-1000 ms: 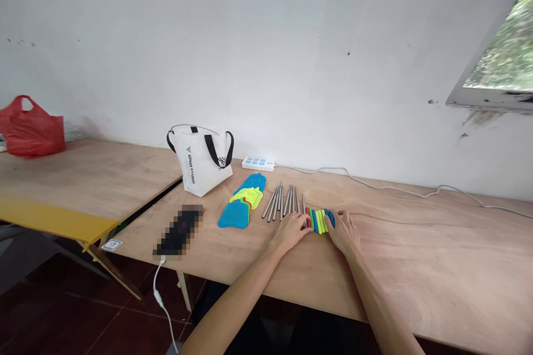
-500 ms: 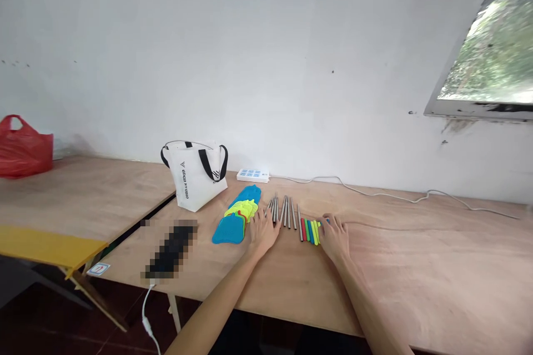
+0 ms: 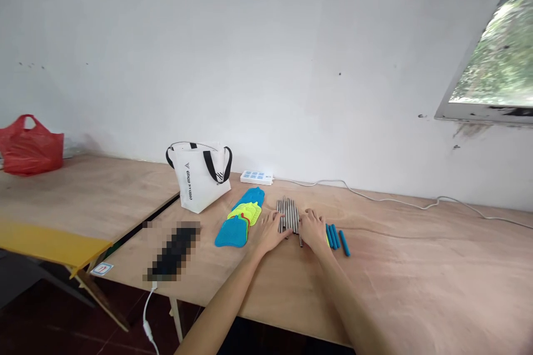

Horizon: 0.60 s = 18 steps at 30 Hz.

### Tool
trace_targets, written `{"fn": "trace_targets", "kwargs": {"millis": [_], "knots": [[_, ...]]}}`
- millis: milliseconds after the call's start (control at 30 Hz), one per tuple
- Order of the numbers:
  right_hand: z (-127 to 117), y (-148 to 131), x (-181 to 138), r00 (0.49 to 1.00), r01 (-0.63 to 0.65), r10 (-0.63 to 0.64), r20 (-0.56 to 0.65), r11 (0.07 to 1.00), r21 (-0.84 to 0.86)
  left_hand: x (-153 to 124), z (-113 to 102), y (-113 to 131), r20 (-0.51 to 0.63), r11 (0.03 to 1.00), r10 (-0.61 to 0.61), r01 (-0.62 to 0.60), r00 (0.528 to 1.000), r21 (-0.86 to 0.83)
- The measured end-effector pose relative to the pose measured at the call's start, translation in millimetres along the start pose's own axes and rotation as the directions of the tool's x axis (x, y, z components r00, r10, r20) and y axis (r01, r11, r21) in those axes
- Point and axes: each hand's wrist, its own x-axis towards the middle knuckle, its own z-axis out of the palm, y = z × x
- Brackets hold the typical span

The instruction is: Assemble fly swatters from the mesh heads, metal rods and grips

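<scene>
Several thin metal rods (image 3: 290, 212) lie side by side on the table in a tight row between my two hands. My left hand (image 3: 270, 233) rests against the row's left side, fingers stretched forward and thumb reaching across the near ends. On the other side, my right hand (image 3: 313, 228) lies open against the row and covers part of the coloured handles. Blue handles (image 3: 334, 237) show to its right, one of them (image 3: 344, 243) lying apart. Left of my left hand are mesh fly swatter heads: blue (image 3: 232, 232), yellow (image 3: 249, 211) and another blue (image 3: 253, 196) behind.
A white bag (image 3: 200, 183) with black straps stands at the back left, beside a white power strip (image 3: 256, 177). A pixelated dark object (image 3: 175, 250) with a white cable lies at the front left. A red plastic bag (image 3: 33, 147) sits on the neighbouring table.
The spread rods are now pushed together into one row. My right hand has moved left from the handles' right end to the rods, uncovering the blue handles. My left hand stays by the rods.
</scene>
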Motion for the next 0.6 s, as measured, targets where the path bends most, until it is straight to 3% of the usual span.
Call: {"fn": "trace_targets", "kwargs": {"millis": [200, 600], "knots": [[2.8, 1.0, -12.0, 1.000, 0.004, -0.004, 0.008, 1.000, -0.013, -0.7, -8.8, -12.7, 0.112, 0.998, 0.066, -0.063, 0.992, -0.032], [4.7, -3.1, -18.7, 1.000, -0.019, 0.019, -0.012, 1.000, -0.003, 2.9, -6.1, -12.1, 0.063, 0.976, 0.215, -0.212, 0.975, -0.043]]}}
